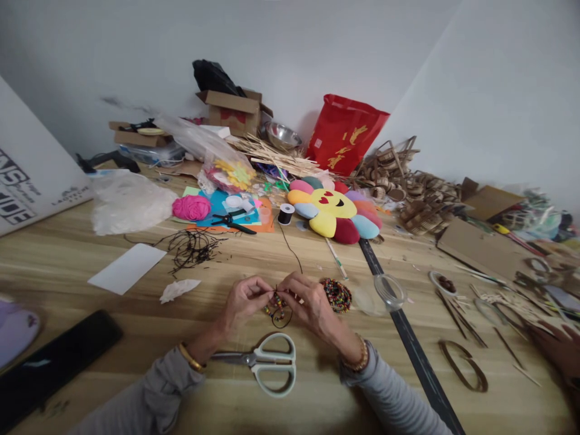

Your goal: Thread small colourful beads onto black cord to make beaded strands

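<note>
My left hand [247, 297] and my right hand [310, 299] meet over the table, fingertips pinched close together. Between them is a small string of colourful beads [275, 309] on black cord, whose loose loop hangs below my fingers. Both hands grip this beaded cord near its top; the exact spot is partly hidden by the fingers. Just right of my right hand lies a coil of multicoloured bead strings [336, 295]. White-handled scissors [274, 364] rest below my hands, blades pointing left. A spool of black cord [285, 214] stands farther back, with a strand trailing toward my hands.
Black cord scraps [193, 246], a white card [127, 268] and a dark phone-like slab [58, 356] lie left. Behind are pink yarn [191, 207], pliers [233, 222] and a flower cushion [335, 205]. A clear round container [389, 292] sits right; another person's hand [557, 344] rests far right.
</note>
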A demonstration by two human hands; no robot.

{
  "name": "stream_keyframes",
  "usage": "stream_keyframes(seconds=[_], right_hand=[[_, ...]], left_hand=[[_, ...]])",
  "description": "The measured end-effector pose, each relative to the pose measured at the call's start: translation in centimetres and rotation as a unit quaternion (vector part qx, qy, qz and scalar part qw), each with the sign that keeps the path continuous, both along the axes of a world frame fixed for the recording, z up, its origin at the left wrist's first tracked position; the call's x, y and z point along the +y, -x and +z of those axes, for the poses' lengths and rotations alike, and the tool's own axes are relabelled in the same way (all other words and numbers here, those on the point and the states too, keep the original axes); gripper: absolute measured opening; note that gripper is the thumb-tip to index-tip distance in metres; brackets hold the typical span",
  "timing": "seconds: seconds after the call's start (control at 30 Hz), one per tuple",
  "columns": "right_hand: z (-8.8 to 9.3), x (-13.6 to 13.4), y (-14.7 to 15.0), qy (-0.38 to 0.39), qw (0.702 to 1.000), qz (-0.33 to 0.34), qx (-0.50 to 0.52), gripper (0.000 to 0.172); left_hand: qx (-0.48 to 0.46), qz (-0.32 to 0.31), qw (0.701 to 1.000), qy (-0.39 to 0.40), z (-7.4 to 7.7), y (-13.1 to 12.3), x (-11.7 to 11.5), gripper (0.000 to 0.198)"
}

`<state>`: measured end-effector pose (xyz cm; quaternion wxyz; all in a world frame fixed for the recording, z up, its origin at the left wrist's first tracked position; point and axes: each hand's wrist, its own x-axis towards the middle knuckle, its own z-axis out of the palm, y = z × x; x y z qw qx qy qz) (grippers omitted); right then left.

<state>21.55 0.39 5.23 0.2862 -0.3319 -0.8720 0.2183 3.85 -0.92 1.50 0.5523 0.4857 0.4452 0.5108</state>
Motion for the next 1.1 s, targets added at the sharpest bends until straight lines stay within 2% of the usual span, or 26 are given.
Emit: stream_keyframes(seconds=[0.3,0.43,0.67,0.97,1.1], right_hand=[[0.2,-0.1,0.2,-0.011,1.000,-0.001,-0.016,0.015],[-0.3,0.0,0.3,-0.016,1.000,-0.006,0.021,0.015],[-0.8,0.2,0.4,0.028,0.996,-0.013,0.086,0.013],[-1.0,0.7,0.2,0.009,0.993,0.040,0.109,0.013],[-1.0,0.7,0.1,-0.008,0.994,0.009,0.109,0.012]], left_hand=[[0.025,-0.007,0.999,-0.022,0.1,0.0,-0.1,0.017],[0.022,-0.013,0.999,-0.022,0.0,0.0,-0.1,0.020],[0.006,-0.019,1.000,-0.003,0.2,0.0,-0.1,0.020],[0.010,-0.015,1.000,-0.006,0.2,0.1,-0.2,0.020],[0.010,-0.010,1.000,0.001,0.5,0.2,-0.1,0.019]])
